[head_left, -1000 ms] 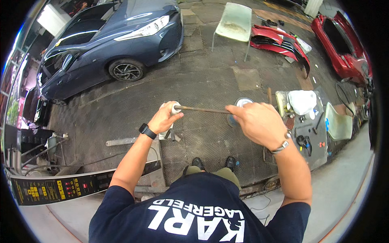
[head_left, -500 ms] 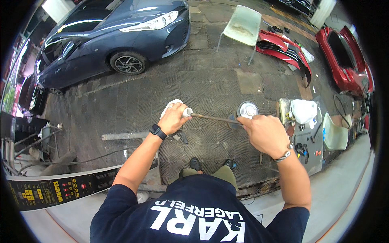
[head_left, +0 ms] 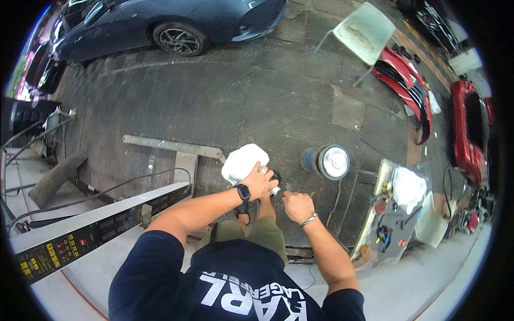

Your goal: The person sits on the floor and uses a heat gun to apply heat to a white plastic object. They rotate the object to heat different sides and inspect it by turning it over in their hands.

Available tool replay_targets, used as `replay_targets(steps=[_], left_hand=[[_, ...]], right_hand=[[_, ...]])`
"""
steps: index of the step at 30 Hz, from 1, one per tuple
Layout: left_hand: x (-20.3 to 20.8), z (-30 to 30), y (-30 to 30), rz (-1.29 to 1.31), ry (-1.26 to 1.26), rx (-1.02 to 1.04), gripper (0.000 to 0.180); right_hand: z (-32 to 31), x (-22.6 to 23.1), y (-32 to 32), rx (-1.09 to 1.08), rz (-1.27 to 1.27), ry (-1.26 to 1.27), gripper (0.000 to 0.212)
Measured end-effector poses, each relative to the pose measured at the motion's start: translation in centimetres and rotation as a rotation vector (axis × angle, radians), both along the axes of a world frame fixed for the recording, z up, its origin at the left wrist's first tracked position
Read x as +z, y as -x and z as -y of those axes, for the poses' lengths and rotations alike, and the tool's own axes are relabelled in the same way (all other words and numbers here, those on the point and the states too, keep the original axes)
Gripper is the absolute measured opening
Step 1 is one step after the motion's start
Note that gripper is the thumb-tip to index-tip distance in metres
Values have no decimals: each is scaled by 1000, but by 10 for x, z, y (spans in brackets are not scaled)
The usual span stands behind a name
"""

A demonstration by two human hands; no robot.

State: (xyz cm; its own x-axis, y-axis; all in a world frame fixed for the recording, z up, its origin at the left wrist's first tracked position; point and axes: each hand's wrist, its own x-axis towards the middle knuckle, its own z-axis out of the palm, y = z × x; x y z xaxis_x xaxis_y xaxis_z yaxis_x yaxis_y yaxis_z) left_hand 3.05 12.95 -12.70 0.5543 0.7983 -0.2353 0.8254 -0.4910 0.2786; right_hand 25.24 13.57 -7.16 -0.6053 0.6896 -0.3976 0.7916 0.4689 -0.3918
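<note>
Gripping a white necked container (head_left: 245, 161) near its neck, left hand (head_left: 258, 183) wrapped closed around it, over the floor (head_left: 278, 112); curling right hand (head_left: 298, 207) into a fist just beside, cannot tell around what, if anything; seemingly midway, container not yet set down, impossible to judge how far from finished; working near a silver-topped canister (head_left: 335, 162), possibly cramping any rightward reach, left of a surface (head_left: 397, 220) bearing a white plastic bag (head_left: 408, 188)

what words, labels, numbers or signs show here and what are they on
Dark shirt: large white lettering, which I won't copy out.
Black control panel: yellow and red markings, too small to read.
White container at the left hand: no lettering I can make out.
</note>
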Motion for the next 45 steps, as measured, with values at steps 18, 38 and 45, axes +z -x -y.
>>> replay_targets(steps=[18, 38, 45], left_hand=[[-544, -89, 66, -256, 9, -199, 30], [-676, -126, 231, -28, 659, 615, 76], [-719, -147, 164, -18, 704, 842, 113]], right_hand=[[-61, -563, 104, -158, 77, 27, 29], [-41, -767, 155, -158, 640, 440, 33], [-24, -777, 150, -361, 579, 411, 31]])
